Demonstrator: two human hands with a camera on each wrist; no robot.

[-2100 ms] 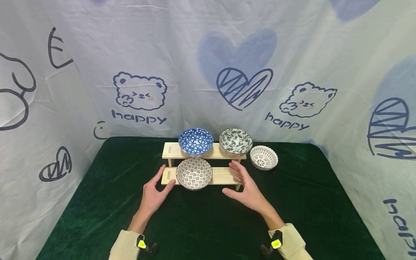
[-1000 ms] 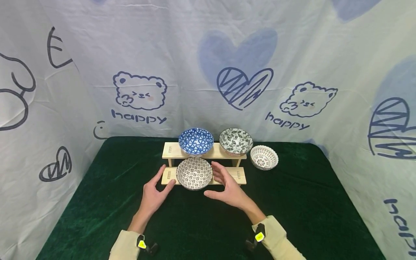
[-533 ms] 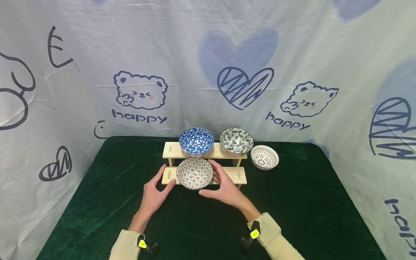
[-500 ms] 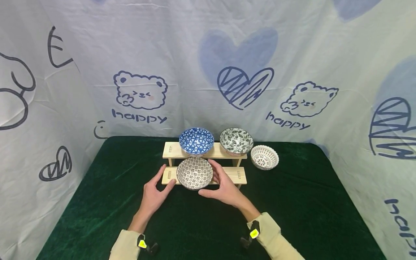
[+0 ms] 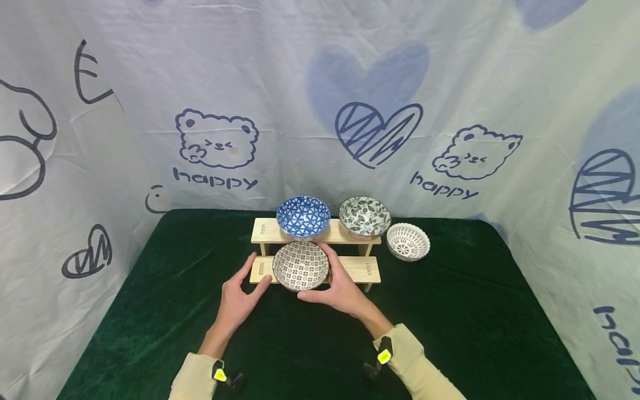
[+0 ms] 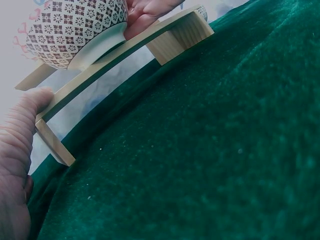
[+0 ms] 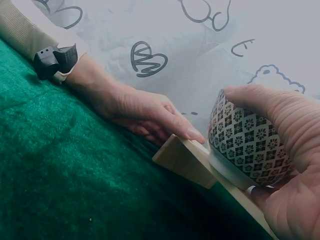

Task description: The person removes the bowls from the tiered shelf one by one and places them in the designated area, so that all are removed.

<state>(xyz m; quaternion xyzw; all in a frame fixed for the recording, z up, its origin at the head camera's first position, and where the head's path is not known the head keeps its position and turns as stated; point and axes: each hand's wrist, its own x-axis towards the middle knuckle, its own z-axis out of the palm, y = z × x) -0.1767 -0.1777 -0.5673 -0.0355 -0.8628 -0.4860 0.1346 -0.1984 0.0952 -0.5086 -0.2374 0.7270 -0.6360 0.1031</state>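
Note:
A bowl with a brown-and-white flower-grid pattern (image 5: pixel 300 265) sits upright on the lower step of a two-tier wooden stand (image 5: pixel 357 269). My right hand (image 5: pixel 342 289) holds this bowl from its right side. In the right wrist view its thumb lies against the rim, and the other fingers are round the side near the foot. My left hand (image 5: pixel 238 300) grips the left end of the lower step, its thumb (image 6: pixel 39 97) against the board's front corner. On the upper step stand a blue-and-white bowl (image 5: pixel 303 216) and a bowl with dark leaves (image 5: pixel 365 216).
A smaller white bowl with a reddish pattern and scalloped rim (image 5: pixel 408 242) stands right of the stand on the dark green cloth (image 5: pixel 320 350). Behind the table hangs a pale curtain (image 5: pixel 300 111) with printed hearts and bears.
My right hand has moved left along the lower step to the flower-grid bowl and taken hold of its right side. My left hand and the bowls have stayed in place.

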